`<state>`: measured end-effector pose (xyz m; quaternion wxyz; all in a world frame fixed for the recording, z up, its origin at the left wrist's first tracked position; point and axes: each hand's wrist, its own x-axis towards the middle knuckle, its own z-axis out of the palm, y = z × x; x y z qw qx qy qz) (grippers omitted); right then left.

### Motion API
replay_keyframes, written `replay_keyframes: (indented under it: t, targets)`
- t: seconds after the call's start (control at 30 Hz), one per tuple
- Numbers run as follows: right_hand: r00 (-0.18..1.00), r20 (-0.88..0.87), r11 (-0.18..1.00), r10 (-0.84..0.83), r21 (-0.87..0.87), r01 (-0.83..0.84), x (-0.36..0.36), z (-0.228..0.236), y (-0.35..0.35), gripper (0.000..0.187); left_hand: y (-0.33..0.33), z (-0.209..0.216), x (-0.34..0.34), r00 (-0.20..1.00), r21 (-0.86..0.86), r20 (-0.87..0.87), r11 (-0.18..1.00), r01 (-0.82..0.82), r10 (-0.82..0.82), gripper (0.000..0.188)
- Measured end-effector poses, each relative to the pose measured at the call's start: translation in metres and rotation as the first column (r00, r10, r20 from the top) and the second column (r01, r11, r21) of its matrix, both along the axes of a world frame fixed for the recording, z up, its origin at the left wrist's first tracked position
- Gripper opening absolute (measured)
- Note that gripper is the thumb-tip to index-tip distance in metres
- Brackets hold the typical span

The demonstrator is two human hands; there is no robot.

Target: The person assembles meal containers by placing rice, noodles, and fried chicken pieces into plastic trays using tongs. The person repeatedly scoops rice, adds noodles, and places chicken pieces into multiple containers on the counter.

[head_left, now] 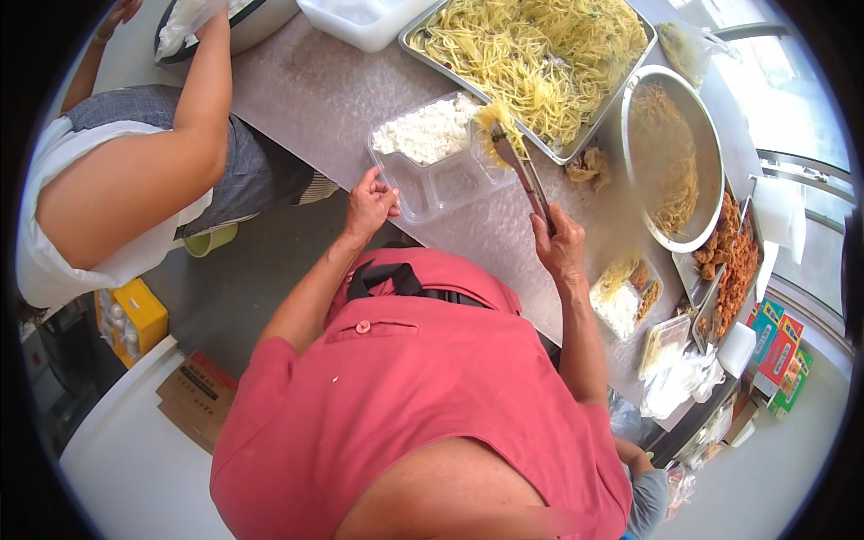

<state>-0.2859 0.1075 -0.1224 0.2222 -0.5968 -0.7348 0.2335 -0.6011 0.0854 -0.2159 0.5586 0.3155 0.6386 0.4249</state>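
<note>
A co-worker's bare arm (193,117) reaches across the far left toward a bowl with a plastic bag (184,22), and a yellow box (135,315) sits on the floor below. Next comes the person's left hand (369,205). Its fingers pinch the near edge of a clear plastic meal box (432,175), which lies flat on the metal table (315,99). One part of the box is full of white rice (427,130); the other parts look bare. The right hand (560,245) is closed around the handles of metal tongs (522,171). The tips of the tongs grip a small clump of yellow noodles (495,117), held right over the far side of the box, beside the rice. To do this well, I think the left hand should keep the light box from sliding, and the tongs should go low into a bare part before opening, so no strands hang over the rim. Further right are a big tray of noodles (540,54), a round metal pan (670,157), a tray of fried brown pieces (729,261) and a filled box (625,292).
</note>
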Motion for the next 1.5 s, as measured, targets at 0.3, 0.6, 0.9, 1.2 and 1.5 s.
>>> replay_keyframes:
  t: [0.3,0.6,0.9,1.2,1.5]
  targets:
    - [0.941,0.335,0.998,0.047,-0.043,-0.035,-0.007,-0.001,-0.005,0.03,0.002,0.004,0.0,1.0,-0.037,0.016,0.999,-0.008,0.008,0.053]
    - [0.885,0.456,0.995,0.091,-0.076,-0.064,-0.006,0.009,-0.007,0.033,0.002,0.003,0.0,1.0,-0.035,0.017,0.999,-0.009,0.01,0.053]
    - [0.927,0.367,0.997,0.077,-0.01,-0.079,-0.005,0.018,0.0,0.029,0.002,0.002,0.0,1.0,-0.012,0.02,1.0,-0.011,0.012,0.053]
    - [0.951,0.305,0.999,0.052,-0.017,-0.05,-0.001,0.022,0.013,0.025,0.002,0.002,-0.001,1.0,-0.021,0.02,1.0,-0.009,0.009,0.053]
    - [0.835,0.531,0.984,-0.147,0.163,0.07,0.018,0.003,0.092,0.029,0.004,0.003,0.0,1.0,-0.025,0.023,1.0,-0.017,0.018,0.054]
